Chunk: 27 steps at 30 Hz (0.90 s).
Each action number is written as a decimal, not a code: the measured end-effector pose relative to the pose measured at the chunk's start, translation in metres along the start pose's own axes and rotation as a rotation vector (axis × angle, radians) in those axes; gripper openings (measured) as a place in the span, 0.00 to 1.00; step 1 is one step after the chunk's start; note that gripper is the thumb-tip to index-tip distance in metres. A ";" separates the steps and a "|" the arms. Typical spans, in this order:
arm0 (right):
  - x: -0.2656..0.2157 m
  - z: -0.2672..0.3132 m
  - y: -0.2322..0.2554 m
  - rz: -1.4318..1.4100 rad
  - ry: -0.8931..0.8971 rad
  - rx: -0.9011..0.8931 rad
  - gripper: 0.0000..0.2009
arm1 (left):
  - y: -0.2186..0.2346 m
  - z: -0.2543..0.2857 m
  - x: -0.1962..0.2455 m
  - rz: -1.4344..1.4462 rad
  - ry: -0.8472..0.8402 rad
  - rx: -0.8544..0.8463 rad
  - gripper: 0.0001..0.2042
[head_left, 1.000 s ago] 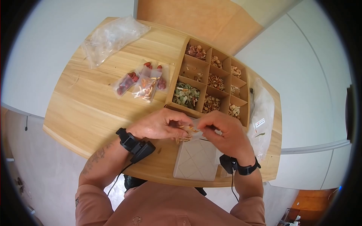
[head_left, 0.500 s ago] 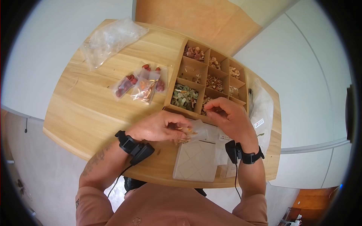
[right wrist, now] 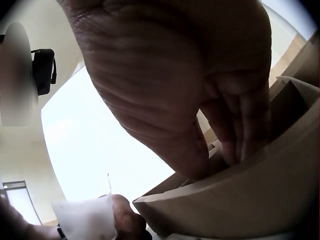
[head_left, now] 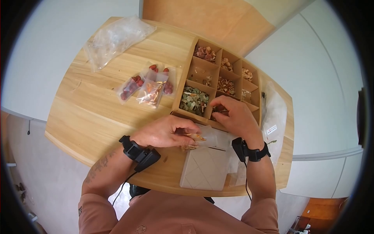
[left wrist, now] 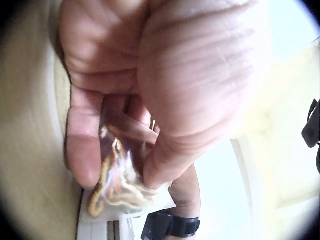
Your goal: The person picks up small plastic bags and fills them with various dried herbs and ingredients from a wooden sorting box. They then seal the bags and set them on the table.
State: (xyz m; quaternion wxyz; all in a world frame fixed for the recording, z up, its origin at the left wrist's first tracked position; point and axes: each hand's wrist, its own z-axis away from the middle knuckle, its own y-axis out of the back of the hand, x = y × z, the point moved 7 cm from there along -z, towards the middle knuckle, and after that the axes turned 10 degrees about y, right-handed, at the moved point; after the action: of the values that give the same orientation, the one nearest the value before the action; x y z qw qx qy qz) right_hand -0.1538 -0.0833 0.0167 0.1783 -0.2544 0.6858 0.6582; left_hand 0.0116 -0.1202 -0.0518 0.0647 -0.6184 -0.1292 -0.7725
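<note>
My left hand [head_left: 165, 132] holds a small translucent bag [head_left: 206, 136] with dried orange-brown strips inside, near the table's front. In the left wrist view the thumb and fingers pinch the bag [left wrist: 125, 195], its strips showing between them. My right hand [head_left: 235, 117] reaches over the front middle compartment of the divided cardboard box [head_left: 191, 114]. The right wrist view shows the fingers of that hand [right wrist: 175, 90] bent down past the box wall [right wrist: 230, 200]; their tips are partly hidden, and whether they hold any pieces cannot be told.
Packets of red fruit [head_left: 130, 87] and one of dried strips [head_left: 151, 93] lie left of the box. A large clear bag [head_left: 117, 39] is at the back left, a white patterned pad [head_left: 204, 167] at the front. Plastic bags [head_left: 272, 121] lie on the right.
My right hand has left the small bag and moved up and away, into the front middle compartment. My left hand still holds the bag in nearly the same place.
</note>
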 end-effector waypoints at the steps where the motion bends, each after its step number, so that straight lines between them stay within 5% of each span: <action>1: 0.000 0.000 0.000 -0.023 -0.012 0.003 0.12 | 0.000 0.000 0.001 0.000 0.002 -0.004 0.16; 13: -0.012 0.005 0.014 -0.009 -0.006 0.123 0.07 | -0.002 -0.001 -0.003 0.082 -0.004 -0.015 0.16; 27: -0.019 0.002 0.003 0.107 0.208 0.187 0.05 | -0.002 0.000 0.001 0.050 -0.020 -0.003 0.16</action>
State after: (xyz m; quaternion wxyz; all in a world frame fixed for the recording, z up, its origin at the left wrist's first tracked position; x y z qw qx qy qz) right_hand -0.1403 -0.0789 0.0303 0.0941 -0.2666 0.7712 0.5703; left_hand 0.0111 -0.1185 -0.0505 0.0816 -0.6293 -0.1133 -0.7646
